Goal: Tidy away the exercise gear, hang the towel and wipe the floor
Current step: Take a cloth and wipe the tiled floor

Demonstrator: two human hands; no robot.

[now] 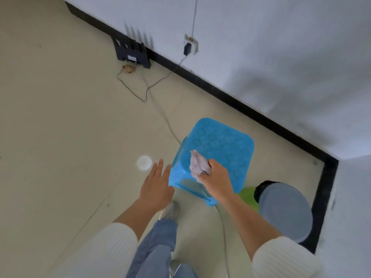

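Looking down through the head camera, I see my right hand (215, 175) clenched around a small crumpled pale grey-pink cloth (197, 164), which rests on the near edge of the seat of a bright blue square plastic stool (220, 141) with an embossed pattern. My left hand (155, 186) is released, the fingers spread flat and holding nothing, just beside the left side of the stool; I cannot tell if it touches the plastic. The stool stands on the beige tiled floor (60, 127), near the corner with the black skirting board (220, 91). I judge the wiping of the floor is not yet begun, since the cloth is up on the seat. The first risk is the stool: it looks light, and if I press or drag the cloth sideways on its edge, it may tip or slide away, because the left hand is not steadying it for sure. The second risk is the thin dark cable (140, 93), which runs over the floor from the black plug (188, 48) in the wall socket toward my feet; a step forward could catch it and pull the plug. Also a grey round lid-like object (287, 211) and something green (248, 195) lie close at my right, where a knee could knock them.
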